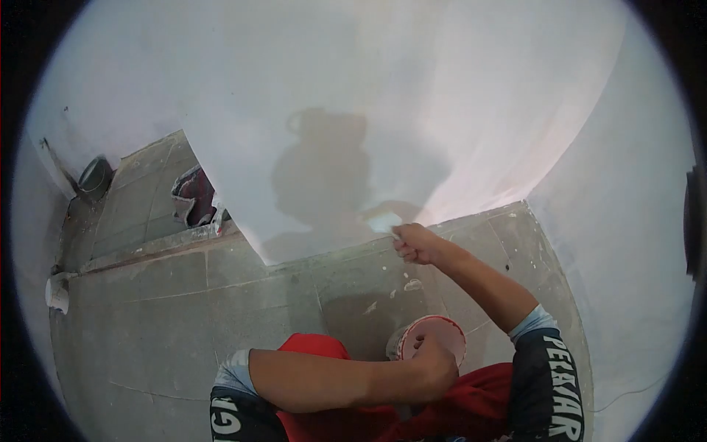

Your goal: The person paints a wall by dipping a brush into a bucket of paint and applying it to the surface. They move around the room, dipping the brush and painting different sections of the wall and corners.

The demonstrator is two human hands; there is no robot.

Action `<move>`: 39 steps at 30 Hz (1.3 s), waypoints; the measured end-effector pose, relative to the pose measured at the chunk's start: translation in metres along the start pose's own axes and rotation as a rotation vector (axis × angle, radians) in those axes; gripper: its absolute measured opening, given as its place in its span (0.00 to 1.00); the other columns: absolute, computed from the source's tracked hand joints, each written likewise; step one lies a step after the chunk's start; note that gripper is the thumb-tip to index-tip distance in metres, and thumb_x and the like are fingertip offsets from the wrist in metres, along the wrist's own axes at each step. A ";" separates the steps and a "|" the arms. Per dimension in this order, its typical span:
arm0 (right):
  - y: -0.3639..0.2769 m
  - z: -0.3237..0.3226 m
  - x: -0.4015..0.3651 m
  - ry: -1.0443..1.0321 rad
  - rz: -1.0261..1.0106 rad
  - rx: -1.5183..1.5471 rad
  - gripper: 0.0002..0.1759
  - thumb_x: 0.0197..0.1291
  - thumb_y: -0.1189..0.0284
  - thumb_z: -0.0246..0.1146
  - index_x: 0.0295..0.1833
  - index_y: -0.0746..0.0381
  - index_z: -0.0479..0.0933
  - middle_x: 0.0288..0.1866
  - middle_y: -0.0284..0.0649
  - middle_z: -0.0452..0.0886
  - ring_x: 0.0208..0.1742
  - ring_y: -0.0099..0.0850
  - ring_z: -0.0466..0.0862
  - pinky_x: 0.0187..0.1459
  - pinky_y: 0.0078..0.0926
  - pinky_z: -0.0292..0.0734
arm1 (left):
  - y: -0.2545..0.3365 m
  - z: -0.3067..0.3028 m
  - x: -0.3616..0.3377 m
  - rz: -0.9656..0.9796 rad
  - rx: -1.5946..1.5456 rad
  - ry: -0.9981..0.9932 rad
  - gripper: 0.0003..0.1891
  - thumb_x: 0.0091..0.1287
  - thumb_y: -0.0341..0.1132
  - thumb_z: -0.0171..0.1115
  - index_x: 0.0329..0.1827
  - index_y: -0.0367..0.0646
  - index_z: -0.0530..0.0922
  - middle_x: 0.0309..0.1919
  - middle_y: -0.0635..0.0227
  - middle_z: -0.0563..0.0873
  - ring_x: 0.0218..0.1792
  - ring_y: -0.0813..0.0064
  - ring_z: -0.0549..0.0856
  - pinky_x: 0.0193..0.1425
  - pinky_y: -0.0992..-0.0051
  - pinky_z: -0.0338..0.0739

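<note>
My right hand (417, 244) is closed round the handle of a pale, flat tool (384, 222), whose blade lies at the bottom of the white wall (294, 177). Below it on the floor is a round white bucket with a red rim (462, 340), pinkish inside. My left hand (433, 365) reaches across over the bucket, its fingers curled at the opening; what they grip, if anything, is hidden.
Grey floor tiles (169, 309) carry pale splashes near the wall. A dark bucket (96, 177) and a dirty sack (195, 197) stand at the left, by a low sill (155, 252). A white object (57, 293) sits at the left wall. A thin cable (630, 394) runs at the lower right.
</note>
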State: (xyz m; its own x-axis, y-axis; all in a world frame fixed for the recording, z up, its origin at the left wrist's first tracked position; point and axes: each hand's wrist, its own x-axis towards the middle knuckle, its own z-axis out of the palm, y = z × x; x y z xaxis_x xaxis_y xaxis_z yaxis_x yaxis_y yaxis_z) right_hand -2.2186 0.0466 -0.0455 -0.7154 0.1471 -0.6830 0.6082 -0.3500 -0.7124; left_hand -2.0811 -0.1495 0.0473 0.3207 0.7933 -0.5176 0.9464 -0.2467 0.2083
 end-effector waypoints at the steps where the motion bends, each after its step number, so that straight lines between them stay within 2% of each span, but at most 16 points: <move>1: 0.002 -0.012 -0.001 0.070 0.020 0.019 0.13 0.74 0.60 0.50 0.37 0.57 0.67 0.20 0.26 0.63 0.13 0.16 0.57 0.12 0.16 0.46 | 0.000 0.000 0.000 -0.002 0.004 -0.001 0.18 0.61 0.38 0.63 0.52 0.44 0.85 0.50 0.54 0.87 0.49 0.51 0.86 0.52 0.43 0.75; 3: -0.012 -0.038 0.000 0.047 0.046 0.172 0.12 0.74 0.62 0.50 0.38 0.56 0.67 0.21 0.27 0.65 0.13 0.17 0.58 0.11 0.17 0.48 | 0.001 0.001 0.000 0.011 0.015 0.009 0.17 0.61 0.38 0.63 0.53 0.44 0.85 0.51 0.56 0.87 0.49 0.51 0.86 0.51 0.43 0.75; 5: -0.044 -0.053 -0.007 0.130 -0.362 -0.013 0.11 0.73 0.62 0.51 0.38 0.56 0.67 0.21 0.27 0.66 0.12 0.17 0.58 0.11 0.18 0.49 | -0.002 -0.003 -0.005 0.020 0.002 0.037 0.15 0.61 0.39 0.62 0.47 0.43 0.86 0.46 0.56 0.88 0.47 0.53 0.87 0.50 0.46 0.76; 7: -0.110 -0.042 -0.066 0.140 -0.378 0.132 0.11 0.75 0.63 0.50 0.39 0.56 0.69 0.21 0.27 0.67 0.12 0.16 0.56 0.10 0.15 0.47 | -0.004 -0.001 -0.004 0.026 -0.010 0.058 0.14 0.61 0.39 0.61 0.42 0.41 0.88 0.41 0.57 0.89 0.45 0.54 0.88 0.48 0.49 0.76; 10: -0.150 -0.014 -0.146 0.272 -0.764 -0.120 0.13 0.74 0.64 0.50 0.37 0.59 0.69 0.22 0.29 0.66 0.13 0.17 0.59 0.12 0.16 0.49 | -0.006 0.006 0.008 0.022 0.005 0.108 0.13 0.60 0.39 0.61 0.41 0.42 0.88 0.39 0.57 0.90 0.44 0.54 0.88 0.48 0.50 0.77; 12: -0.180 -0.019 -0.170 0.140 -0.928 -0.014 0.15 0.74 0.61 0.51 0.38 0.60 0.70 0.22 0.29 0.66 0.14 0.17 0.58 0.12 0.17 0.49 | -0.010 0.004 0.014 0.061 -0.037 -0.019 0.17 0.61 0.39 0.62 0.51 0.44 0.86 0.50 0.55 0.87 0.51 0.49 0.85 0.52 0.42 0.76; 15: -0.198 -0.014 -0.193 -0.021 -1.021 -0.006 0.17 0.74 0.60 0.51 0.36 0.60 0.71 0.21 0.28 0.66 0.15 0.17 0.58 0.13 0.17 0.48 | -0.020 0.009 0.018 0.061 -0.077 0.007 0.17 0.61 0.40 0.61 0.49 0.42 0.87 0.50 0.55 0.87 0.51 0.50 0.86 0.51 0.41 0.76; 16: -0.192 -0.013 -0.184 -0.019 -1.019 0.011 0.17 0.74 0.60 0.51 0.36 0.60 0.71 0.21 0.28 0.66 0.15 0.17 0.58 0.13 0.17 0.48 | -0.021 0.012 0.015 0.063 -0.078 -0.009 0.17 0.61 0.40 0.61 0.49 0.42 0.87 0.50 0.55 0.87 0.51 0.50 0.86 0.51 0.41 0.76; 18: -0.172 -0.014 -0.147 0.141 -0.929 0.008 0.17 0.74 0.57 0.52 0.35 0.57 0.70 0.20 0.27 0.65 0.14 0.17 0.58 0.13 0.17 0.49 | -0.024 0.018 0.007 -0.010 -0.108 0.239 0.09 0.57 0.36 0.63 0.35 0.44 0.88 0.33 0.61 0.89 0.41 0.59 0.88 0.43 0.57 0.79; 22: -0.073 -0.047 -0.037 0.138 -0.755 0.001 0.19 0.74 0.51 0.52 0.37 0.54 0.69 0.23 0.26 0.66 0.15 0.17 0.58 0.14 0.16 0.48 | -0.027 0.021 0.002 0.030 -0.073 0.316 0.08 0.58 0.37 0.64 0.33 0.45 0.87 0.33 0.63 0.88 0.40 0.60 0.88 0.39 0.58 0.78; 24: -0.028 -0.055 -0.022 0.133 -0.469 0.034 0.18 0.74 0.52 0.52 0.35 0.54 0.68 0.21 0.26 0.64 0.15 0.18 0.59 0.14 0.18 0.48 | -0.023 0.010 -0.001 -0.031 -0.037 0.170 0.08 0.58 0.37 0.64 0.34 0.45 0.87 0.34 0.62 0.88 0.40 0.60 0.88 0.39 0.57 0.78; 26: 0.008 -0.095 0.020 0.017 -0.150 0.018 0.18 0.74 0.55 0.52 0.33 0.53 0.67 0.19 0.27 0.63 0.14 0.18 0.58 0.14 0.20 0.47 | -0.023 0.012 0.004 -0.014 -0.076 0.190 0.09 0.59 0.37 0.64 0.35 0.44 0.87 0.34 0.61 0.88 0.41 0.60 0.88 0.40 0.58 0.78; 29: 0.044 -0.107 0.032 0.247 -0.054 -0.004 0.15 0.71 0.57 0.53 0.34 0.55 0.69 0.19 0.27 0.64 0.14 0.18 0.59 0.14 0.21 0.51 | -0.019 0.009 0.004 -0.019 -0.074 0.217 0.10 0.60 0.39 0.63 0.37 0.42 0.86 0.35 0.59 0.88 0.41 0.59 0.88 0.43 0.58 0.78; 32: 0.034 -0.132 0.024 0.118 0.046 -0.117 0.15 0.71 0.59 0.52 0.36 0.57 0.69 0.19 0.27 0.64 0.15 0.18 0.60 0.15 0.22 0.53 | -0.018 0.011 0.002 -0.025 -0.103 0.217 0.12 0.62 0.41 0.63 0.38 0.41 0.84 0.36 0.57 0.87 0.41 0.59 0.87 0.45 0.58 0.77; 34: 0.026 -0.127 0.010 0.184 0.038 -0.152 0.18 0.73 0.57 0.51 0.36 0.60 0.71 0.18 0.28 0.62 0.14 0.19 0.58 0.14 0.21 0.49 | -0.020 0.010 0.002 -0.024 -0.152 0.206 0.13 0.63 0.42 0.63 0.39 0.40 0.84 0.37 0.57 0.87 0.42 0.58 0.87 0.45 0.59 0.77; 39: 0.031 -0.140 0.008 0.120 -0.062 -0.401 0.20 0.72 0.56 0.53 0.33 0.61 0.71 0.18 0.31 0.66 0.14 0.20 0.61 0.15 0.22 0.55 | -0.022 0.004 -0.002 -0.098 -0.147 0.114 0.16 0.68 0.46 0.60 0.42 0.40 0.82 0.39 0.56 0.86 0.44 0.57 0.86 0.47 0.60 0.76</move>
State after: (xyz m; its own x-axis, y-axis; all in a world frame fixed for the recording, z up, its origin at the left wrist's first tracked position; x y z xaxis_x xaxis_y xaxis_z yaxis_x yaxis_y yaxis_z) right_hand -2.1578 0.1664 -0.0956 -0.7241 0.2714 -0.6340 0.6679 0.0468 -0.7428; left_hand -2.1019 -0.1475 0.0405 0.2136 0.8693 -0.4457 0.9544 -0.0883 0.2852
